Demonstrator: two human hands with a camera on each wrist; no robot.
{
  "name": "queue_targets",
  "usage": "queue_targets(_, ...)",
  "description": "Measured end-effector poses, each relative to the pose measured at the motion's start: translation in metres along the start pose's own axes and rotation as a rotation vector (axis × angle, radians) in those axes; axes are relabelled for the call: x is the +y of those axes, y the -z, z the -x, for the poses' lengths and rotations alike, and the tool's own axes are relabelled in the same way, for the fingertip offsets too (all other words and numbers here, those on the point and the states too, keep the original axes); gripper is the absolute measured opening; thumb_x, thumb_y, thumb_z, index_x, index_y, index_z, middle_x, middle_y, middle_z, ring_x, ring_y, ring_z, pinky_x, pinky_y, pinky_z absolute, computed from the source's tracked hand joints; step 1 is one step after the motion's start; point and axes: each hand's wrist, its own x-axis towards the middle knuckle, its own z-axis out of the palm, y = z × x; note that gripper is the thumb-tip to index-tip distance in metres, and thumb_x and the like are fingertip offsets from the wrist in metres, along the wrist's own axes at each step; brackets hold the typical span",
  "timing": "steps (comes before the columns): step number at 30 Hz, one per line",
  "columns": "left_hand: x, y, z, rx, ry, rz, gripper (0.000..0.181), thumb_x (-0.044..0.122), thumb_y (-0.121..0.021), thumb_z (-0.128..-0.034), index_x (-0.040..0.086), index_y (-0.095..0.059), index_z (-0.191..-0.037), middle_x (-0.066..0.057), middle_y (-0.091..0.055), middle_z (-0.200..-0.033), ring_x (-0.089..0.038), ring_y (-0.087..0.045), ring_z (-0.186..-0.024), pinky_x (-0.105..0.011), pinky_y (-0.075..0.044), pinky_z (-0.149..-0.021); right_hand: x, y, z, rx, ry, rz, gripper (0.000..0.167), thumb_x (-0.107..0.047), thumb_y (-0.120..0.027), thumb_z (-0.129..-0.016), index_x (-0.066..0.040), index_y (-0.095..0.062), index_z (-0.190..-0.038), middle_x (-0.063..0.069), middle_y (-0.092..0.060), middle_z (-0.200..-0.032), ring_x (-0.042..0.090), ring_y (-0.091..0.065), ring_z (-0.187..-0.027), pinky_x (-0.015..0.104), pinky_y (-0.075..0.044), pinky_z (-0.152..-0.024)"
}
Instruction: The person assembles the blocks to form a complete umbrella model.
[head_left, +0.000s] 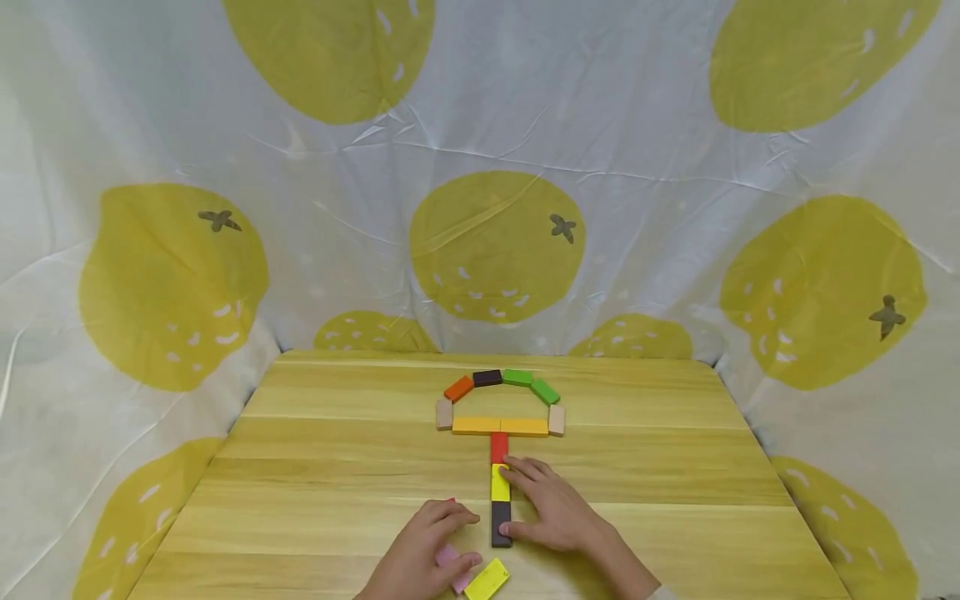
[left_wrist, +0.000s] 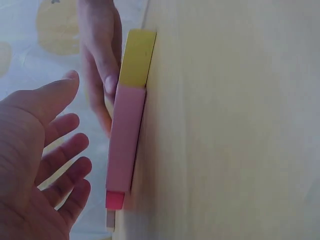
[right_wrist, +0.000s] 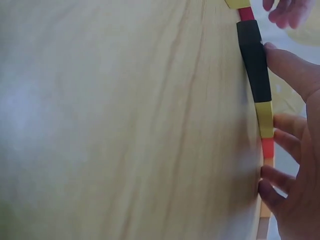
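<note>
A column of flat blocks lies on the table: a red block, a yellow block and a black block. Along its right side lies my right hand, the thumb touching the black block and fingertips by the yellow one, with none of them curled round a block. My left hand, fingers spread and holding nothing, is left of the column. Under or beside it lie a pink block, a second yellow block and a partly hidden red-pink block.
Two orange-yellow blocks form a bar atop the column. Above it arch two wooden blocks, an orange block, a dark block and two green blocks. A lemon-print cloth hangs behind the wooden table.
</note>
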Motion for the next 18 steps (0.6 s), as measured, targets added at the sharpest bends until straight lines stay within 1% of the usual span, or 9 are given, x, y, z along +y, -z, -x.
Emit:
queue_targets(2,0.002,-0.003,0.001,-0.034,-0.024,0.008,0.04,0.052,-0.07,-0.095,0.026,-0.071,-0.125,0.014,-0.064,-0.127,-0.013,-0.06,-0.12,-0.043,-0.056,-0.1,0.0,-0.001,0.0,-0.002,-0.001,-0.003,0.08,-0.064,-0.064,-0.092,-0.02,-0.046,-0.156,-0.001,-0.036,-0.166,0.034,-0.038,-0.15,0.061,-0.043,-0.112)
queue_targets(4,0.003,-0.006,0.001,-0.083,-0.042,0.031,0.038,0.052,-0.068,-0.0961,0.027,-0.072,-0.124,0.015,-0.064,-0.124,-0.009,-0.059,-0.116,-0.039,-0.056,-0.098,0.0,-0.001,0.001,-0.004,-0.006,-0.002,0.079,-0.065,-0.063,-0.092,-0.021,-0.046,-0.156,-0.001,-0.036,-0.166,0.033,-0.038,-0.15,0.061,-0.043,-0.112)
queue_targets(6,0.003,-0.01,0.001,-0.113,-0.073,0.042,0.034,0.051,-0.066,-0.0979,0.028,-0.073,-0.123,0.015,-0.064,-0.122,-0.007,-0.058,-0.113,-0.034,-0.056,-0.095,0.001,-0.001,0.001,-0.004,-0.009,-0.007,0.079,-0.065,-0.064,-0.092,-0.021,-0.046,-0.156,-0.002,-0.036,-0.167,0.033,-0.037,-0.151,0.061,-0.043,-0.112)
queue_targets(8,0.002,-0.013,0.0,-0.117,-0.123,0.048,0.03,0.047,-0.066,-0.0992,0.028,-0.074,-0.121,0.014,-0.066,-0.12,-0.006,-0.058,-0.111,-0.031,-0.056,-0.094,0.001,0.0,0.001,-0.008,-0.014,-0.015,0.08,-0.064,-0.064,-0.092,-0.021,-0.046,-0.157,-0.002,-0.036,-0.167,0.034,-0.037,-0.151,0.062,-0.043,-0.112)
queue_targets(12,-0.002,-0.017,-0.001,-0.122,-0.216,0.039,0.023,0.038,-0.064,-0.1023,0.027,-0.075,-0.12,0.015,-0.068,-0.115,-0.005,-0.059,-0.11,-0.034,-0.054,-0.097,0.001,0.002,0.0,-0.024,-0.026,-0.029,0.081,-0.064,-0.065,-0.092,-0.021,-0.044,-0.157,-0.002,-0.035,-0.167,0.035,-0.035,-0.152,0.063,-0.041,-0.113)
queue_targets(14,-0.003,-0.018,-0.001,-0.143,-0.238,0.034,0.023,0.036,-0.063,-0.1032,0.027,-0.075,-0.12,0.016,-0.07,-0.114,-0.005,-0.059,-0.109,-0.036,-0.054,-0.099,0.0,0.002,0.0,-0.035,-0.033,-0.031,0.081,-0.064,-0.065,-0.092,-0.022,-0.044,-0.158,-0.003,-0.034,-0.167,0.035,-0.035,-0.152,0.063,-0.041,-0.114)
queue_targets(15,-0.003,-0.017,-0.001,-0.158,-0.239,0.031,0.024,0.037,-0.062,-0.1035,0.027,-0.075,-0.121,0.017,-0.07,-0.113,-0.004,-0.059,-0.109,-0.036,-0.053,-0.1,0.0,0.002,0.0,-0.037,-0.034,-0.033,0.081,-0.064,-0.065,-0.092,-0.022,-0.044,-0.158,-0.003,-0.034,-0.167,0.035,-0.035,-0.152,0.063,-0.041,-0.114)
queue_targets(18,-0.004,-0.018,-0.001,-0.172,-0.258,0.019,0.025,0.036,-0.062,-0.1036,0.025,-0.075,-0.123,0.018,-0.072,-0.112,-0.003,-0.059,-0.107,-0.034,-0.053,-0.098,-0.001,0.001,0.0,-0.037,-0.036,-0.036,0.081,-0.064,-0.065,-0.092,-0.022,-0.044,-0.157,-0.003,-0.035,-0.167,0.035,-0.035,-0.152,0.063,-0.041,-0.114)
